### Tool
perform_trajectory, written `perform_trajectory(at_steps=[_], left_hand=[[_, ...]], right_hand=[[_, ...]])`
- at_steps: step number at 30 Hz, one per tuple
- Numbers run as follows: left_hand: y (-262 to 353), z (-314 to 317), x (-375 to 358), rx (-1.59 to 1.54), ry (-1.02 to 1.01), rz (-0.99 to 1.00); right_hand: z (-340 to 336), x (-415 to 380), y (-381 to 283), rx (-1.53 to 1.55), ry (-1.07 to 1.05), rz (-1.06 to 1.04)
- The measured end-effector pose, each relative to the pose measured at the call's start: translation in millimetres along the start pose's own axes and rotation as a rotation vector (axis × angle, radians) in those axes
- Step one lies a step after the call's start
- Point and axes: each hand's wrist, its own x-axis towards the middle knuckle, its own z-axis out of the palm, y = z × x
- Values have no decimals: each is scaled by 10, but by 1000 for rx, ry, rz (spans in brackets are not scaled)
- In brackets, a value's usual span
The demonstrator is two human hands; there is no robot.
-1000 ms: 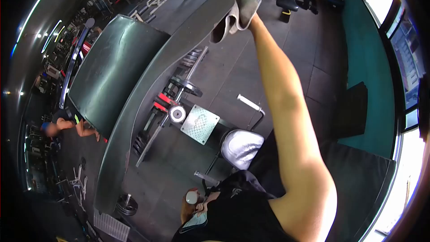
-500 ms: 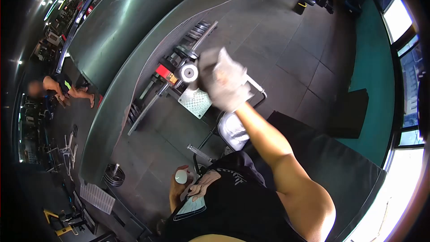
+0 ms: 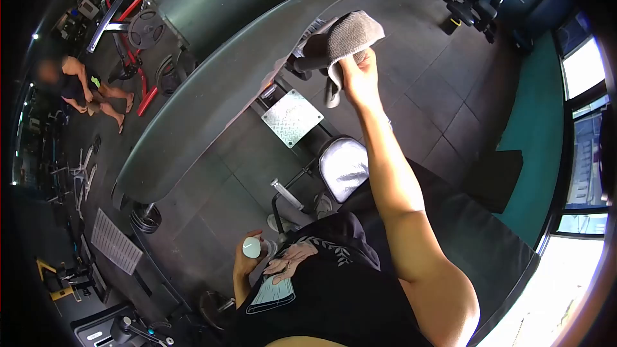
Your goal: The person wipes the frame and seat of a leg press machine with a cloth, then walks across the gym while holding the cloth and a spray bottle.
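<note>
My right hand (image 3: 360, 80) is stretched forward, fingers closed around a bunched grey cloth (image 3: 353, 35). The cloth drapes over the fingertips and hangs down beside them. It overlaps the edge of a long dark curved panel (image 3: 212, 106) and a dark machine part next to it. Low at the left, close to my body, my left hand (image 3: 246, 258) is wrapped round a container with a round white top (image 3: 251, 247); its lower part is hidden by the hand.
Below the panel are a metal tread plate (image 3: 292, 118) and a pale seat pad (image 3: 345, 168). A black mat (image 3: 459, 222) lies at my right. A person (image 3: 90, 83) is at the far left near red-framed equipment. Weight plates (image 3: 146, 217) sit under the panel's near end.
My right hand and the cloth have moved farther forward, and the cloth now shows sharply. The view has shifted, so the panel covers the round silver weight end. My left hand still holds the container.
</note>
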Motion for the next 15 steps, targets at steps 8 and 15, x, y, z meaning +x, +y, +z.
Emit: perform_trajectory(at_steps=[8, 15], left_hand=[[-98, -136, -108, 26, 6, -23], [-142, 14, -66, -35, 39, -13]], right_hand=[[134, 52, -52, -216, 224, 114], [131, 17, 26, -850, 205, -451]])
